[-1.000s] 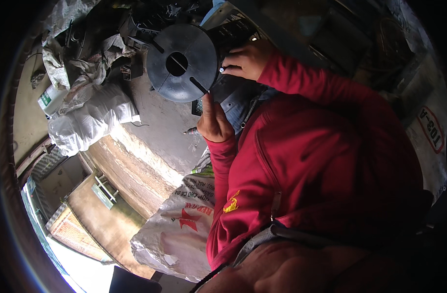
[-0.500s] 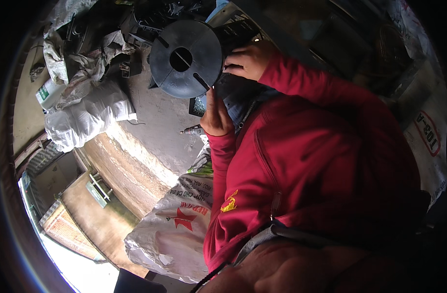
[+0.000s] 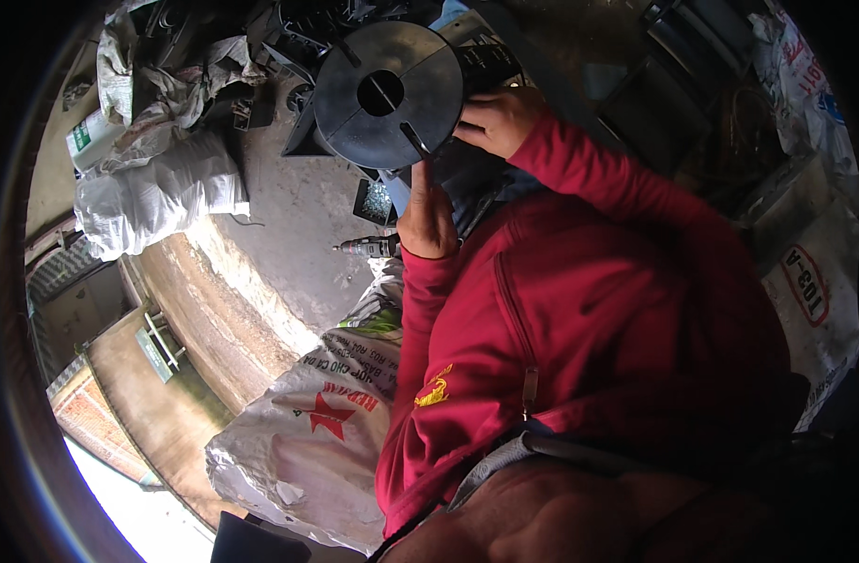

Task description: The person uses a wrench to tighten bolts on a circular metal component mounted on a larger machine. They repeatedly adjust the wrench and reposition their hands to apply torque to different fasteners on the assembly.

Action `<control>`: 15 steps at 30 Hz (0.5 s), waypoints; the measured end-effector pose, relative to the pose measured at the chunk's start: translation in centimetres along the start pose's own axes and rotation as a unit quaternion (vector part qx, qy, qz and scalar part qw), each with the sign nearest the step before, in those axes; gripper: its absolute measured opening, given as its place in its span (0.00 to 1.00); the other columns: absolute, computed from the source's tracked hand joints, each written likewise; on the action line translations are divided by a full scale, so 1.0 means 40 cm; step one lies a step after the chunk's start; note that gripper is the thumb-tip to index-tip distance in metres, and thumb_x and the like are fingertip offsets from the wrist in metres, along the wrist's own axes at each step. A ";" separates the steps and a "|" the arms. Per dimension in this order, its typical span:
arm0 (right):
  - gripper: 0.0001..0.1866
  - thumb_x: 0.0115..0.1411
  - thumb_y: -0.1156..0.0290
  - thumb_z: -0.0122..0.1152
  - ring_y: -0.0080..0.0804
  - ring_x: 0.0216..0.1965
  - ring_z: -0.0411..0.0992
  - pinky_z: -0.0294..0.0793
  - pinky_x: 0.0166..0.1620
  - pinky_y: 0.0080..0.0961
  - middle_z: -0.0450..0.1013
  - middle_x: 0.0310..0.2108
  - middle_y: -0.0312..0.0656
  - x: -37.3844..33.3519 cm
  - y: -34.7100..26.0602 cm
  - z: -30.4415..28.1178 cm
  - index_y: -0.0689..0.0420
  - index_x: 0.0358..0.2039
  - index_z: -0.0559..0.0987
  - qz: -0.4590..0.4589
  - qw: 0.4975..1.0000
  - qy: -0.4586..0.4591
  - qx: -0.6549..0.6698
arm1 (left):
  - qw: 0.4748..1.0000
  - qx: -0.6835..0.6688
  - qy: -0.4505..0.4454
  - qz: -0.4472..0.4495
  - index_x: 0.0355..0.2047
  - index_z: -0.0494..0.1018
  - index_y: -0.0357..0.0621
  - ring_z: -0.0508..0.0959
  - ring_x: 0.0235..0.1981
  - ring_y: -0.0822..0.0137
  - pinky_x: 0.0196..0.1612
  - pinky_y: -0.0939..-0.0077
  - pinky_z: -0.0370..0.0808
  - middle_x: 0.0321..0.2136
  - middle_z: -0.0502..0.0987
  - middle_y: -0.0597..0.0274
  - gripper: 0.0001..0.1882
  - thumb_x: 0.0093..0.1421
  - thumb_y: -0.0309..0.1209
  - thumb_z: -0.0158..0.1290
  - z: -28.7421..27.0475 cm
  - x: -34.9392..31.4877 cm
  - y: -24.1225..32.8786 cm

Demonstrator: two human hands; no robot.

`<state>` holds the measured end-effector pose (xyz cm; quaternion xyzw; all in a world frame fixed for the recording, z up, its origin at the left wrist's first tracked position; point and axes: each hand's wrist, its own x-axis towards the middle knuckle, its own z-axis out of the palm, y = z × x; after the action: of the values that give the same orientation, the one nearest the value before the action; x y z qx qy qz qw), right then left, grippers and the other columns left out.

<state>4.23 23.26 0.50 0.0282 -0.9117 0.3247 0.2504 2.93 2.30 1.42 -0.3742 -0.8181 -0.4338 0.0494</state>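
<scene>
A dark grey plastic spool (image 3: 349, 89) faces up in front of me, its round flange showing a centre hole and slots. My left hand (image 3: 427, 218) grips the near edge, one finger lying along the flange beside a slot. The other fingers of that hand are partly hidden. At the right edge my right hand (image 3: 501, 122) has its fingers curled onto the spool, their tips hidden by it. Just left of my left wrist lies a power drill (image 3: 371, 246). A small black tray (image 3: 362, 199) of tiny shiny pieces, perhaps screws, sits beyond the drill.
Black plastic parts (image 3: 303, 28) are heaped behind the spool. White sacks (image 3: 162, 192) lie on the left, and a large printed sack (image 3: 298, 432) stands close by my left arm. More dark panels (image 3: 659, 103) and a white sack (image 3: 805, 291) are on the right.
The spool and both hands now appear further right in the view, with the spool slightly higher. The surroundings have shifted too, so the head has moved. Both hands keep hold of the spool.
</scene>
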 end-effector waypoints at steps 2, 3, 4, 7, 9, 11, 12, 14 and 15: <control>0.10 0.52 0.62 0.63 0.35 0.30 0.76 0.76 0.31 0.30 0.76 0.31 0.33 -0.009 0.007 0.006 0.46 0.36 0.80 0.008 1.000 -0.009 -0.006 | 0.995 0.079 0.011 0.054 0.63 0.56 0.37 0.69 0.19 0.77 0.23 0.82 0.68 0.35 0.79 0.51 0.29 0.60 0.17 0.40 0.008 0.026 0.016; 0.10 0.52 0.62 0.63 0.35 0.30 0.76 0.76 0.31 0.30 0.76 0.31 0.33 -0.009 0.010 0.008 0.46 0.36 0.80 0.000 1.000 0.001 -0.003 | 0.995 0.073 0.025 0.055 0.63 0.57 0.37 0.69 0.19 0.76 0.23 0.81 0.69 0.38 0.79 0.49 0.29 0.59 0.16 0.41 0.009 0.040 0.030; 0.10 0.52 0.62 0.63 0.35 0.29 0.76 0.76 0.31 0.30 0.76 0.31 0.33 -0.006 0.011 0.008 0.46 0.36 0.80 -0.008 1.000 0.010 0.001 | 0.995 0.068 0.037 0.055 0.62 0.57 0.37 0.69 0.19 0.75 0.24 0.80 0.69 0.41 0.79 0.47 0.30 0.58 0.15 0.41 0.011 0.047 0.039; 0.10 0.53 0.61 0.62 0.35 0.29 0.76 0.76 0.30 0.31 0.76 0.30 0.33 -0.007 0.011 0.004 0.46 0.36 0.80 0.001 1.000 -0.002 -0.015 | 0.988 0.093 0.076 0.096 0.63 0.58 0.40 0.69 0.18 0.74 0.23 0.79 0.70 0.42 0.79 0.49 0.32 0.57 0.14 0.42 0.030 0.041 0.008; 0.09 0.53 0.61 0.62 0.35 0.28 0.76 0.76 0.29 0.31 0.76 0.29 0.34 -0.009 0.005 0.008 0.45 0.35 0.80 0.001 1.000 -0.004 -0.010 | 0.993 0.109 -0.010 0.033 0.63 0.59 0.46 0.70 0.19 0.75 0.25 0.78 0.70 0.41 0.79 0.50 0.31 0.58 0.15 0.42 0.050 0.024 -0.026; 0.09 0.53 0.60 0.62 0.36 0.27 0.75 0.75 0.28 0.31 0.76 0.29 0.34 -0.014 0.011 0.013 0.45 0.35 0.79 -0.004 1.000 0.017 0.006 | 0.999 0.017 0.013 0.034 0.63 0.59 0.44 0.68 0.18 0.77 0.24 0.80 0.68 0.42 0.79 0.50 0.28 0.60 0.17 0.42 0.032 0.031 0.008; 0.09 0.53 0.60 0.62 0.36 0.26 0.75 0.75 0.27 0.31 0.75 0.27 0.33 -0.012 0.013 0.014 0.44 0.36 0.79 -0.004 1.000 0.019 0.012 | 0.999 -0.021 0.032 0.036 0.62 0.59 0.41 0.66 0.19 0.79 0.23 0.83 0.66 0.44 0.79 0.50 0.26 0.63 0.20 0.42 0.027 0.041 0.021; 0.09 0.54 0.60 0.62 0.36 0.25 0.74 0.75 0.27 0.31 0.74 0.25 0.33 -0.011 0.014 0.022 0.43 0.36 0.79 -0.013 0.999 0.041 0.012 | 0.997 -0.039 0.054 0.039 0.62 0.59 0.40 0.67 0.21 0.81 0.24 0.85 0.66 0.48 0.76 0.50 0.25 0.63 0.22 0.42 0.007 0.044 0.039; 0.09 0.54 0.60 0.62 0.36 0.24 0.74 0.74 0.26 0.31 0.74 0.25 0.33 -0.013 0.016 0.025 0.43 0.36 0.79 -0.018 0.998 0.051 0.012 | 0.998 -0.015 0.041 0.034 0.62 0.59 0.40 0.67 0.21 0.80 0.23 0.85 0.66 0.48 0.76 0.51 0.24 0.64 0.23 0.42 0.021 0.034 0.018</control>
<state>4.10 23.10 -0.81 0.0309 -0.8930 0.3323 0.3021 2.64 3.97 1.95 -0.3841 -0.7956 -0.4593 0.0923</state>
